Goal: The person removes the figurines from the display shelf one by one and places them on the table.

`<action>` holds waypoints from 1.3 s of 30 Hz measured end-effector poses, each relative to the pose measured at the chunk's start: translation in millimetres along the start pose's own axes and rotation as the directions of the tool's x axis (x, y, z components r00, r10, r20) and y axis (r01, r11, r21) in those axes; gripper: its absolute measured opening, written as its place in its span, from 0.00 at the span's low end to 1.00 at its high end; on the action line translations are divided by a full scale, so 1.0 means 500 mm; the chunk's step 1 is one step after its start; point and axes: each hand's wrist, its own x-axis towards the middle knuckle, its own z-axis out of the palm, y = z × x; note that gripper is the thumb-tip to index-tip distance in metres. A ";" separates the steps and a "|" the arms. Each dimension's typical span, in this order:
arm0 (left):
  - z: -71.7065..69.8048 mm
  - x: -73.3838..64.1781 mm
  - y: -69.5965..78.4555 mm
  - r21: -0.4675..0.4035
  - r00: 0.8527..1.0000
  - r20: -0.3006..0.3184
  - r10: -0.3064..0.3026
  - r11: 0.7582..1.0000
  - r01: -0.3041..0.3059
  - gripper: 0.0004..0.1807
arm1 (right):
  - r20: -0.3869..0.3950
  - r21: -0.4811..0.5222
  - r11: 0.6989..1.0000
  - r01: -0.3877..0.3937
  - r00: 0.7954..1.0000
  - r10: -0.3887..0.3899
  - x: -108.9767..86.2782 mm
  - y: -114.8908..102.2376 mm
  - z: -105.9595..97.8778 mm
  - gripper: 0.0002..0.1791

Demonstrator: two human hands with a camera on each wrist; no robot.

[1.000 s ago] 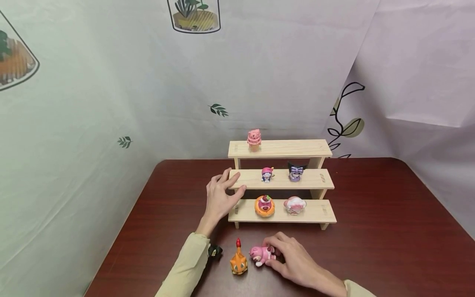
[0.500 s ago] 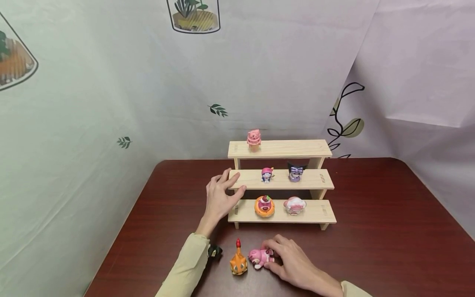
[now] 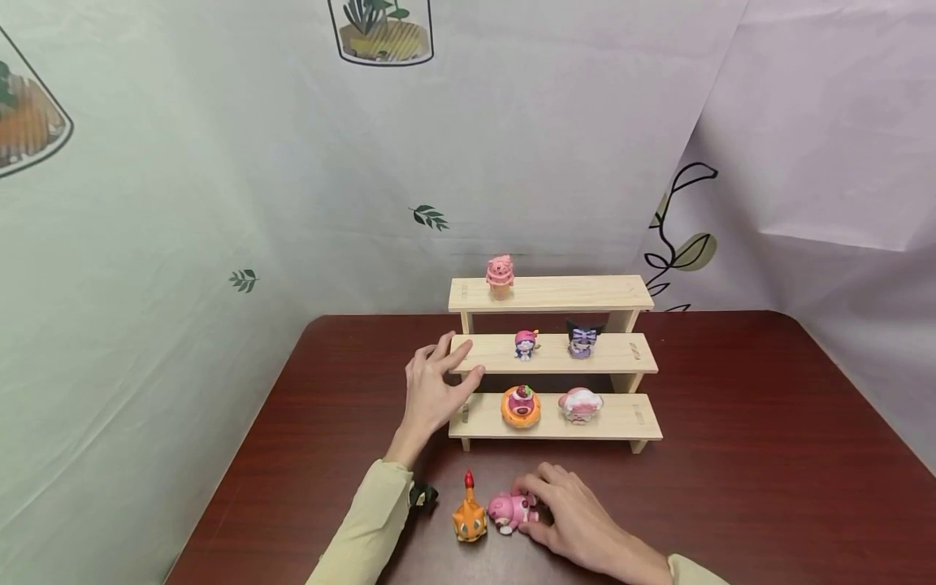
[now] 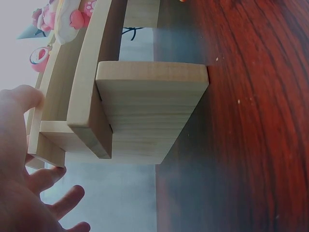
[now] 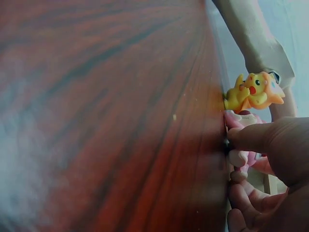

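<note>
Right hand (image 3: 585, 522) has its grip clamped on a rounded pink figurine (image 3: 504, 510); left hand (image 3: 431, 394) pinches the pale-wood tiered stand (image 3: 574, 293); best lift clear of the orange, red-tailed figurine (image 3: 470, 522).

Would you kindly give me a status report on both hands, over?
Left hand touching wooden stand. Right hand gripping pink figurine, low at the tabletop. Orange figurine close beside it, contact unclear.

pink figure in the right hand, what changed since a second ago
The pink figure moved slightly left and toward the person, closer to the orange figure; the right hand moved along, keeping hold of it. The left hand stayed touching the wooden stand. The stand and orange figure stayed put.
</note>
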 end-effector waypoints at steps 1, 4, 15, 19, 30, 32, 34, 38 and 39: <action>0.000 0.000 0.000 -0.001 1.000 -0.002 0.001 1.000 -0.001 0.27 | -0.001 -0.001 1.000 0.000 1.000 0.000 0.000 -0.001 0.000 0.19; -0.001 -0.001 0.001 -0.004 1.000 -0.006 0.006 1.000 -0.006 0.27 | -0.001 -0.009 1.000 0.001 1.000 -0.001 0.001 -0.002 0.001 0.20; -0.002 -0.001 0.002 -0.005 1.000 -0.006 0.004 1.000 -0.004 0.27 | 0.023 -0.007 1.000 -0.005 1.000 0.005 0.003 -0.003 0.000 0.20; -0.004 -0.001 0.005 -0.009 1.000 -0.005 0.004 1.000 -0.004 0.27 | 0.021 -0.012 1.000 -0.004 1.000 0.004 0.000 -0.001 -0.001 0.22; -0.001 0.000 0.002 -0.014 1.000 -0.002 0.001 1.000 -0.001 0.28 | -0.045 -0.028 1.000 0.005 0.999 -0.006 -0.001 -0.002 -0.032 0.30; 0.000 0.000 0.002 -0.011 1.000 -0.005 0.003 1.000 -0.003 0.27 | -0.068 -0.022 1.000 0.018 0.998 -0.019 0.003 -0.002 -0.042 0.30; 0.000 0.000 0.001 -0.010 1.000 -0.007 0.005 1.000 -0.005 0.27 | -0.089 -0.007 1.000 0.030 0.996 -0.031 0.008 -0.002 -0.053 0.30; 0.001 0.000 0.000 -0.010 1.000 -0.009 0.007 1.000 -0.007 0.27 | -0.140 0.050 0.995 0.081 0.987 -0.073 0.023 0.000 -0.077 0.28; 0.001 0.000 0.000 -0.010 1.000 -0.009 0.007 1.000 -0.007 0.27 | -0.156 0.072 0.993 0.096 0.984 -0.084 0.028 0.000 -0.084 0.28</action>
